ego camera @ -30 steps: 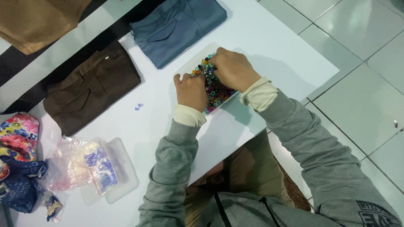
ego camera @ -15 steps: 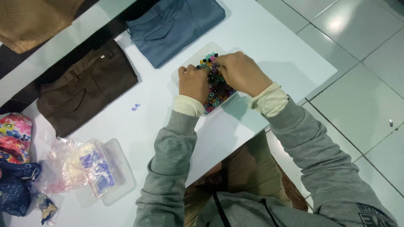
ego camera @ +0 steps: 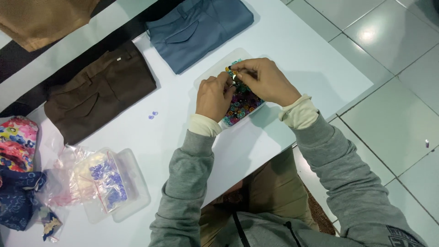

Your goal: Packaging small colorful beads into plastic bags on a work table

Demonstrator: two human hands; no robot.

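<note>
A clear plastic tray (ego camera: 211, 74) full of small multicoloured beads (ego camera: 242, 104) lies on the white table (ego camera: 292, 50). My left hand (ego camera: 214, 97) and my right hand (ego camera: 263, 81) hover over the tray with their fingertips meeting. Together they pinch a tiny shiny piece (ego camera: 233, 78) above the beads; what it is stays too small to tell. Both wrists show cream cuffs under grey sleeves.
Folded blue trousers (ego camera: 199, 28), brown trousers (ego camera: 98, 93) and tan cloth (ego camera: 43, 18) lie at the far side. Two small purple beads (ego camera: 153, 115) sit loose on the table. A clear lid with bagged purple beads (ego camera: 107, 183) and floral fabric (ego camera: 16, 142) are at left. Tiled floor is at right.
Both hands have lifted slightly off the bead tray and brought their fingertips together on a small piece. The view has shifted a little.
</note>
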